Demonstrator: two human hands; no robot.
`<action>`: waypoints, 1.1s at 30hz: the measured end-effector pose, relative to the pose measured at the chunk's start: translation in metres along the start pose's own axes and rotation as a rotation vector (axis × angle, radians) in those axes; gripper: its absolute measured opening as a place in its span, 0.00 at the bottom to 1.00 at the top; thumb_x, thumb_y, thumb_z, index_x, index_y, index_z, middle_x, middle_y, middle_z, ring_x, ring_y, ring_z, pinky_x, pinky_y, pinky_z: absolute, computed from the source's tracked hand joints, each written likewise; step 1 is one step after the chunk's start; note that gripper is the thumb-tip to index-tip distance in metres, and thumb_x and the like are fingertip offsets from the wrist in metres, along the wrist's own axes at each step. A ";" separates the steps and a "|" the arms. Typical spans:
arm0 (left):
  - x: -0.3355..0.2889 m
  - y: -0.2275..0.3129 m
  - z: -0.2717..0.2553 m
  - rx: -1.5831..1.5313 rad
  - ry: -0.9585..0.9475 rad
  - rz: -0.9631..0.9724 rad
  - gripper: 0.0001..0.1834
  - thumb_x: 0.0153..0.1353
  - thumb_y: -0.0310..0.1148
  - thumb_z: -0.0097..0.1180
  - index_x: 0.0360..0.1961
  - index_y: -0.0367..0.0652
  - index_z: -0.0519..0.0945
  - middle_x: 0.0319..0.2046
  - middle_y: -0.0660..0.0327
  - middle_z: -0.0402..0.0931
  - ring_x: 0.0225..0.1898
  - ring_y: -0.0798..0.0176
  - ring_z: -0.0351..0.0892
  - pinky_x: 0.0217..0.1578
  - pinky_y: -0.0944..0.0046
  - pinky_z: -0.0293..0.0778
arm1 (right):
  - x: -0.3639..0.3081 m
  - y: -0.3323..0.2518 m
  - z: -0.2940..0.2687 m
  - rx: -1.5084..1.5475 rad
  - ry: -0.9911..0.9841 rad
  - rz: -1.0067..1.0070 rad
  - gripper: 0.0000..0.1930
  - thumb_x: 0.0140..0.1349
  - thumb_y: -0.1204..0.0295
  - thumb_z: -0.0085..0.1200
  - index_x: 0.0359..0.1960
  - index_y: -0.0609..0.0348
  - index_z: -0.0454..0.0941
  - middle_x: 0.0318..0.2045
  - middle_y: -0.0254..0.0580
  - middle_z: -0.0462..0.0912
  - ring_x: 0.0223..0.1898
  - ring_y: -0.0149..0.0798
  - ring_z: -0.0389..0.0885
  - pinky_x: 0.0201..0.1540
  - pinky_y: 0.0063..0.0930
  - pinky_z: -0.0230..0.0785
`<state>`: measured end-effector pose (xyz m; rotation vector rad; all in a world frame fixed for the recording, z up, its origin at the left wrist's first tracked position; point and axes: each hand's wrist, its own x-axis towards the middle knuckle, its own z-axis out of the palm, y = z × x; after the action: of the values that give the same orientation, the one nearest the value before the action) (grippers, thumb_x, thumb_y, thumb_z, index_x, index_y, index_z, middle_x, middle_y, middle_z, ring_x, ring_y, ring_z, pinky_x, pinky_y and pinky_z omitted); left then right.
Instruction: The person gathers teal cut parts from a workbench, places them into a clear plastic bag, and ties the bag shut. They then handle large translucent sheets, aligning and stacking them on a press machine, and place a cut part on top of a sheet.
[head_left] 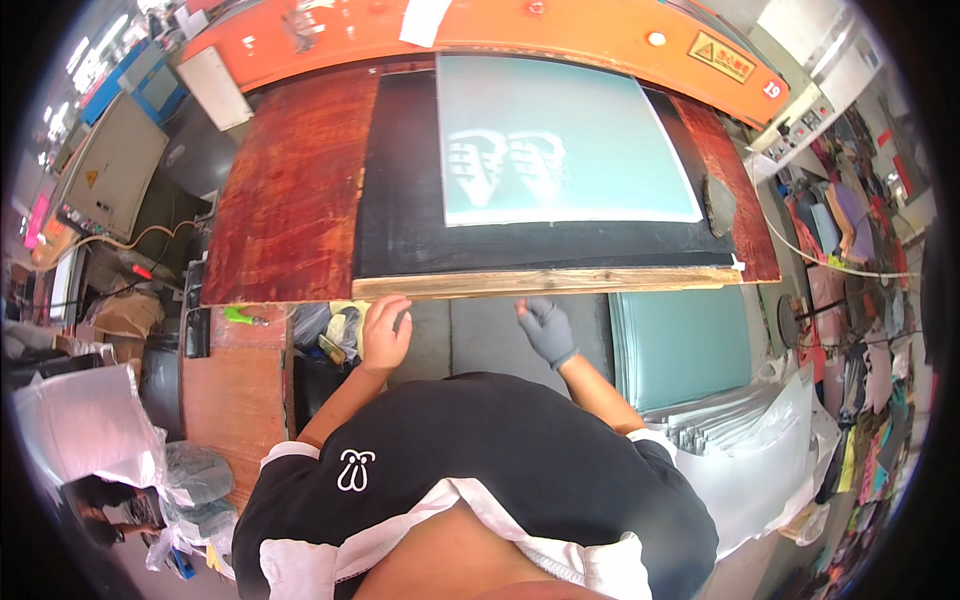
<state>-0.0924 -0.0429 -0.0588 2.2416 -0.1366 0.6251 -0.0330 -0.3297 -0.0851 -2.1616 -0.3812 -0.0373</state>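
Note:
A pale green translucent sheet (pixel 590 100) with two white footprint-like shapes (pixel 505 165) lies on a black board (pixel 400 190). A bare wooden strip (pixel 550 281) runs along the board's front edge. My left hand (pixel 387 335) is at the strip's left end, fingers stretched upward; something small and dark shows by its thumb. Farther right, just below the strip, my right hand (pixel 546 332) wears a grey glove with a bare fingertip showing. Its fingers are curled in, with nothing visible in them.
Over the board's far side spans an orange machine beam (pixel 600 30). Reddish-brown panels (pixel 290 180) flank the board. A stack of green sheets (pixel 685 345) stands at lower right, above clear plastic sheets (pixel 745 450). A wooden surface (pixel 235 400) and plastic-wrapped bundles (pixel 195 480) lie left.

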 end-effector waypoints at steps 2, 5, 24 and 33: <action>0.019 0.006 0.012 -0.038 -0.007 0.007 0.10 0.49 0.23 0.53 0.35 0.38 0.76 0.38 0.53 0.74 0.42 0.50 0.73 0.45 0.58 0.68 | 0.025 -0.007 -0.019 0.140 0.055 0.001 0.10 0.57 0.66 0.51 0.34 0.60 0.77 0.24 0.46 0.77 0.28 0.44 0.75 0.32 0.32 0.67; 0.039 0.005 0.025 -0.030 -0.001 -0.020 0.12 0.49 0.23 0.53 0.38 0.37 0.75 0.40 0.53 0.73 0.44 0.52 0.73 0.45 0.61 0.68 | 0.050 -0.002 -0.041 0.308 0.116 0.021 0.09 0.57 0.69 0.50 0.34 0.61 0.76 0.24 0.41 0.76 0.27 0.36 0.74 0.32 0.27 0.67; 0.185 -0.066 0.112 -0.048 -0.259 -0.623 0.14 0.54 0.36 0.56 0.33 0.37 0.67 0.19 0.58 0.72 0.23 0.62 0.72 0.27 0.63 0.67 | 0.210 0.196 -0.286 -0.770 0.411 0.681 0.30 0.49 0.50 0.53 0.48 0.59 0.71 0.46 0.55 0.72 0.49 0.53 0.72 0.52 0.41 0.64; 0.165 -0.021 0.113 0.218 -0.192 -0.691 0.17 0.51 0.41 0.59 0.30 0.38 0.69 0.19 0.60 0.71 0.24 0.63 0.72 0.30 0.64 0.68 | 0.224 0.196 -0.309 -0.857 0.111 0.704 0.33 0.48 0.44 0.54 0.40 0.66 0.75 0.45 0.59 0.74 0.48 0.54 0.73 0.50 0.40 0.65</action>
<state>0.1016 -0.0937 -0.0580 2.3449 0.6151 0.0499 0.2711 -0.6262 -0.0228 -2.9964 0.5870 0.0923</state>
